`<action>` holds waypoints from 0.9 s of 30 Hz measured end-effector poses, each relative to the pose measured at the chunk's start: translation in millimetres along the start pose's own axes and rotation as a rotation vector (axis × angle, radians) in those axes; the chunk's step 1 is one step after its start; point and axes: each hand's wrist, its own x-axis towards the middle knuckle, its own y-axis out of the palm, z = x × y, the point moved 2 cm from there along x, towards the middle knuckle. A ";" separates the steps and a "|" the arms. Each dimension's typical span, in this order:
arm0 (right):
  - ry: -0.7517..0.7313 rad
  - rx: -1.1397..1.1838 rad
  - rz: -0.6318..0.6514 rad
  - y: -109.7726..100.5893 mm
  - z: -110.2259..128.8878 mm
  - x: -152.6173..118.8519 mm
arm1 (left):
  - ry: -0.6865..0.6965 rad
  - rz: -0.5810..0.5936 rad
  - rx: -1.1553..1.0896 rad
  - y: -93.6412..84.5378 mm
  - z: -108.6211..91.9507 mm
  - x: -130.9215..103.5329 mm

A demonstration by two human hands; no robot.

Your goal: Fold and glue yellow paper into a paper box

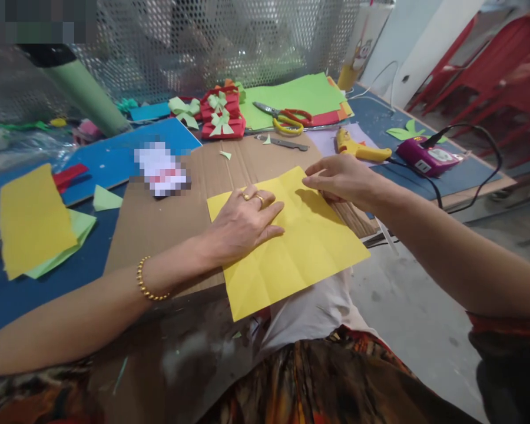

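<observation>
Right now, your left hand (242, 221) lies palm down on the yellow sheet (309, 247), its fingers a little spread and pressing rather than gripping. Your right hand (338, 176) is at the sheet's far right edge, thumb and fingers drawn narrow; you hide the contact, so I cannot tell whether they pinch the paper. The sheet shows faint creases and lies at a slant on the cardboard (168, 241), its near part reaching out past the table edge above your lap. Beyond your hands, a cutter (289, 143) lies on the cardboard with a pale scrap by one end, and farther back scissors (274, 112) with red and yellow handles rest by the green paper (291, 94). Red pieces with pale green bows (221, 122) sit to the left of that. Past your right hand is the yellow glue gun (364, 152), just beside a purple box (426, 157) with a black cable. Well to your left, a smaller yellow piece (35, 221) partly covers folded green paper.
</observation>
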 end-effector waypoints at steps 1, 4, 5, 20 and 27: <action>0.005 0.026 0.002 0.6 -0.7 -1.1 | -0.003 -0.020 -0.030 0.6 -0.1 -1.3; -0.022 -0.011 0.029 3.0 -1.7 -5.3 | -0.056 -0.085 -0.176 -0.4 1.6 -3.1; -0.037 -0.049 0.034 3.9 -1.8 -6.4 | -0.096 -0.111 -0.245 -1.1 3.1 -3.3; -0.056 -0.197 0.064 9.0 -10.9 -17.4 | -0.567 -0.236 -0.701 -1.4 24.5 3.5; -0.039 -0.192 0.051 2.0 -14.8 -20.5 | -0.310 -0.110 -0.438 -4.5 19.2 3.9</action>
